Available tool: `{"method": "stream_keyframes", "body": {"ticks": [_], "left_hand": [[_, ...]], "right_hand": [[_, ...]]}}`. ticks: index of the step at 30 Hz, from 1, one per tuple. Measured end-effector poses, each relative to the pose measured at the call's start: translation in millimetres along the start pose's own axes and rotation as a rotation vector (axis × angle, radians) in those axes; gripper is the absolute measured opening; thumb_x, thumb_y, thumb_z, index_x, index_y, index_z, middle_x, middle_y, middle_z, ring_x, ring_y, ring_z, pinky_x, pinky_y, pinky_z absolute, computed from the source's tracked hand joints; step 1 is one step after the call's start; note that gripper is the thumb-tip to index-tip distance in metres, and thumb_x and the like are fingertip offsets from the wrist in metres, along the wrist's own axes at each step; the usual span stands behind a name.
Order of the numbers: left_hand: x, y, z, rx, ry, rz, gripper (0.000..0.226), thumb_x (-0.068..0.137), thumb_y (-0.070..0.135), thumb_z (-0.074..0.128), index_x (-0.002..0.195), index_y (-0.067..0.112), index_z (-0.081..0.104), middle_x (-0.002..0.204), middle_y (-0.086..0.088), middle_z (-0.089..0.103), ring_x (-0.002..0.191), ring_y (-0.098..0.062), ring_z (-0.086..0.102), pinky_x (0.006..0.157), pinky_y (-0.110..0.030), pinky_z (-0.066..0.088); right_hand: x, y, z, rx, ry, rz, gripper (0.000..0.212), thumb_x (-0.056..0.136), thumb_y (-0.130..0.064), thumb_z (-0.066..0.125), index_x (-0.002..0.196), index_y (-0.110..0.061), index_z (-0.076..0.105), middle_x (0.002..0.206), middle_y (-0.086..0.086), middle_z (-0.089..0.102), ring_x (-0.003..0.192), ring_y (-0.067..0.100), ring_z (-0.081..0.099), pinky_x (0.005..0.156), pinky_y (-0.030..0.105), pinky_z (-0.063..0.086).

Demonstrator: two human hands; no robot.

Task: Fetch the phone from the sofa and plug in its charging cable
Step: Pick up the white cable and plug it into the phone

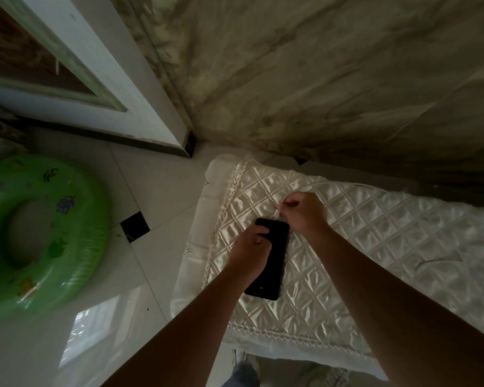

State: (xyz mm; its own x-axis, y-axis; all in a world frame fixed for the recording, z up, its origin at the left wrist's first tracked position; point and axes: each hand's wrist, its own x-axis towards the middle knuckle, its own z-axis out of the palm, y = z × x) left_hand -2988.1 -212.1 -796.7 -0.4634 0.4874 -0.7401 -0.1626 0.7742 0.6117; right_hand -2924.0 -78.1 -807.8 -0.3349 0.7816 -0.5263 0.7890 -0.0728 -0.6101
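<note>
Head view: phone (271, 258) lies flat on quilted cover (375, 247), left hand (250, 247) closed around its edge. Right hand (302, 212) pinches white cable (278, 216) at phone's far end. Fetch likely done; plug seating unclear.

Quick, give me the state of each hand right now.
Left hand: closed on the black phone, which lies on the quilted cover.
Right hand: fingers pinched on the white charging cable at the phone's top end.

Both hands, left (252, 247) and right (302, 213), grip phone (274, 258) and cable (280, 216).
</note>
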Motion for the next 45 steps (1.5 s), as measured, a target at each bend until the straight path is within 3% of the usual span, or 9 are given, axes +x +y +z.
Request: {"method": "stream_keyframes", "body": {"ticks": [3, 7, 11, 14, 27, 35, 45], "left_hand": [[1.1, 0.3, -0.6, -0.087, -0.015, -0.042, 0.028, 0.086, 0.006, 0.052, 0.093, 0.032, 0.062, 0.090, -0.011, 0.068, 0.074, -0.022, 0.065, 0.076, -0.046, 0.059], [-0.4, 4.0, -0.9, -0.174, -0.039, -0.081, 0.031, 0.087, -0.004, 0.046, 0.099, 0.020, 0.061, 0.082, -0.006, 0.062, 0.068, -0.014, 0.058, 0.064, -0.031, 0.051], [-2.1, 7.8, -0.4, -0.208, -0.040, -0.110, 0.037, 0.087, -0.011, 0.037, 0.104, 0.013, 0.060, 0.083, -0.006, 0.061, 0.072, -0.016, 0.056, 0.068, -0.033, 0.048], [-3.6, 10.3, 0.6, -0.204, -0.039, -0.114, 0.040, 0.087, -0.012, 0.035, 0.110, 0.010, 0.060, 0.086, -0.008, 0.059, 0.071, -0.015, 0.054, 0.062, -0.029, 0.046], [-4.8, 11.3, 1.8, -0.206, -0.022, -0.110, 0.042, 0.087, -0.013, 0.036, 0.114, 0.007, 0.060, 0.082, -0.004, 0.059, 0.072, -0.015, 0.055, 0.063, -0.028, 0.045], [-4.5, 9.7, 3.2, -0.176, -0.009, -0.087, 0.042, 0.087, -0.013, 0.038, 0.116, 0.006, 0.061, 0.085, -0.005, 0.060, 0.087, -0.022, 0.057, 0.073, -0.034, 0.047], [-4.0, 6.4, 5.5, -0.208, 0.013, -0.089, 0.039, 0.087, -0.011, 0.043, 0.115, 0.009, 0.062, 0.082, -0.002, 0.060, 0.078, -0.018, 0.057, 0.071, -0.032, 0.047]], "right_hand": [[2.4, -2.4, -2.1, -0.034, -0.025, -0.016, 0.006, 0.078, -0.025, 0.069, 0.073, -0.022, 0.067, 0.079, 0.004, 0.072, 0.081, 0.023, 0.067, 0.073, 0.031, 0.052], [2.6, -4.1, -2.1, -0.047, -0.050, -0.011, 0.017, 0.078, -0.025, 0.069, 0.063, -0.023, 0.064, 0.069, 0.000, 0.066, 0.077, 0.024, 0.068, 0.071, 0.032, 0.053], [2.4, -5.3, 1.2, -0.075, -0.071, -0.003, 0.017, 0.080, -0.024, 0.066, 0.063, -0.020, 0.066, 0.067, 0.001, 0.064, 0.076, 0.025, 0.067, 0.065, 0.028, 0.049], [2.3, -7.0, 2.9, -0.103, -0.082, 0.007, 0.014, 0.082, -0.026, 0.064, 0.073, -0.018, 0.069, 0.073, 0.004, 0.068, 0.076, 0.023, 0.065, 0.063, 0.025, 0.042], [-1.3, -11.7, 4.5, -0.149, -0.073, 0.019, 0.018, 0.085, -0.027, 0.059, 0.088, -0.015, 0.072, 0.089, 0.007, 0.072, 0.087, 0.025, 0.067, 0.065, 0.027, 0.042], [-3.4, -20.6, 5.3, -0.203, -0.036, 0.108, 0.020, 0.084, -0.027, 0.058, 0.091, -0.017, 0.073, 0.092, 0.006, 0.072, 0.089, 0.026, 0.067, 0.068, 0.028, 0.047], [-12.5, -17.1, 10.1, -0.086, 0.037, 0.176, 0.019, 0.074, -0.031, 0.066, 0.084, -0.017, 0.075, 0.081, 0.005, 0.074, 0.066, 0.017, 0.061, 0.050, 0.023, 0.037]]}}
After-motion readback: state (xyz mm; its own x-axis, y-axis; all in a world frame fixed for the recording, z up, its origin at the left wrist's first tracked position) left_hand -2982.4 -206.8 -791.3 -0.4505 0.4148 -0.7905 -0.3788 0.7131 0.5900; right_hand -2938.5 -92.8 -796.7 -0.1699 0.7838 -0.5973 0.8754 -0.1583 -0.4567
